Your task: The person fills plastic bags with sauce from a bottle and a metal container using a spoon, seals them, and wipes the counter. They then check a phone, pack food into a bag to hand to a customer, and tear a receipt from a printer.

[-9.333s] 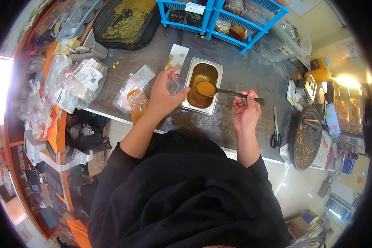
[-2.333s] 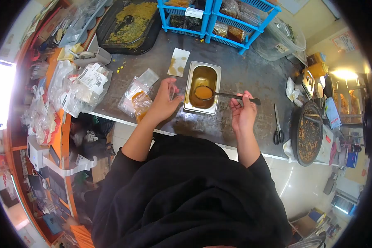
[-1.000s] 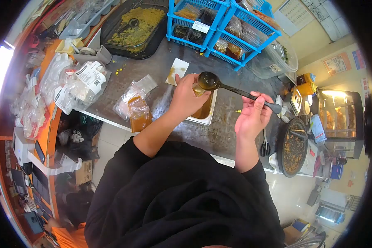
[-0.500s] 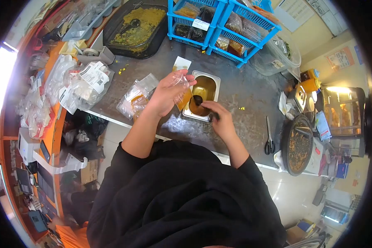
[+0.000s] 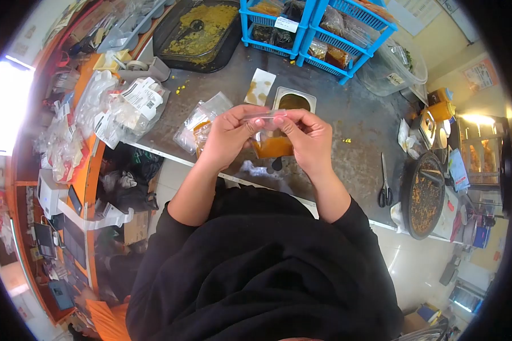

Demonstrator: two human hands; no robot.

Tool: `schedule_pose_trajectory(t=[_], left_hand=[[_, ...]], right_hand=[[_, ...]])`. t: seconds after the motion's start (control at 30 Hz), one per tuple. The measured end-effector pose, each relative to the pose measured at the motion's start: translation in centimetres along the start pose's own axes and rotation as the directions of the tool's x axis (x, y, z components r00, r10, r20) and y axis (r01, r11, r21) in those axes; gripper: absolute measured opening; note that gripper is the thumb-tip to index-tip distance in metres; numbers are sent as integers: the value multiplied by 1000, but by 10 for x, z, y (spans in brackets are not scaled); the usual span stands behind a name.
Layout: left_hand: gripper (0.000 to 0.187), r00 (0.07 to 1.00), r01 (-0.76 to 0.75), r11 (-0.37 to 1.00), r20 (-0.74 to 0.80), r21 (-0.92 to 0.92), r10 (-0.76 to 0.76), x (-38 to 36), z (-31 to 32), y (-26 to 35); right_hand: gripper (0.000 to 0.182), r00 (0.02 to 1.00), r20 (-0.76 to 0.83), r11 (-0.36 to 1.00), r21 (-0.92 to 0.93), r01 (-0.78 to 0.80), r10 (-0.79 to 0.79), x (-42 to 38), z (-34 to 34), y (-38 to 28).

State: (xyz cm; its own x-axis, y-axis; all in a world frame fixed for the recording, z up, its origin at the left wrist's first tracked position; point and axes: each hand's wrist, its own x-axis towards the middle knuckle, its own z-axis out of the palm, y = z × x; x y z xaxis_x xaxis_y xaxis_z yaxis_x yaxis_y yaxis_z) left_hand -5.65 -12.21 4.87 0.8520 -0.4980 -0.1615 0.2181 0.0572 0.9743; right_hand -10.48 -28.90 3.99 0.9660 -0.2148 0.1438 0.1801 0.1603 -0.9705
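Observation:
A small clear plastic bag with orange-brown liquid in its lower part hangs between my hands. My left hand pinches its top edge on one side, and my right hand pinches the other side, thumbs close together. Just behind them is a steel container of brown-orange liquid, its near part covered by my hands. Below the bag a dark rounded end shows, possibly a ladle handle. To the left lie several flat clear bags, some with orange liquid. A stained white paper lies behind my left hand.
Blue basket racks with packed bags stand at the back, beside a clear tub. A black tray of yellow food sits back left. Scissors and a round dark pan are on the right. Plastic packages crowd the left.
My right hand has let go of the ladle in the container and moved up to the bag's top edge. The bag has come toward me, away from the container, now held in both hands.

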Motion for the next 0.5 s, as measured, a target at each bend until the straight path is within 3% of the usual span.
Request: schedule_pose_trajectory(t=[0.1, 0.2, 0.3, 0.5], left_hand=[[16, 991, -28, 1000, -127, 7, 29, -7, -1, -1], [13, 931, -343, 939, -130, 0, 340, -9, -7, -13], [10, 933, -358, 934, -40, 14, 358, -19, -16, -10], [9, 917, -376, 920, -104, 108, 386, -35, -44, -5]], right_hand=[[8, 999, -42, 1000, 18, 0, 1, -2, 5, 4], [9, 999, 1, 999, 39, -37, 37, -5, 16, 0], [10, 994, 78, 997, 5, -79, 79, -9, 31, -6], [6, 999, 28, 996, -94, -14, 17, -20, 65, 7]])
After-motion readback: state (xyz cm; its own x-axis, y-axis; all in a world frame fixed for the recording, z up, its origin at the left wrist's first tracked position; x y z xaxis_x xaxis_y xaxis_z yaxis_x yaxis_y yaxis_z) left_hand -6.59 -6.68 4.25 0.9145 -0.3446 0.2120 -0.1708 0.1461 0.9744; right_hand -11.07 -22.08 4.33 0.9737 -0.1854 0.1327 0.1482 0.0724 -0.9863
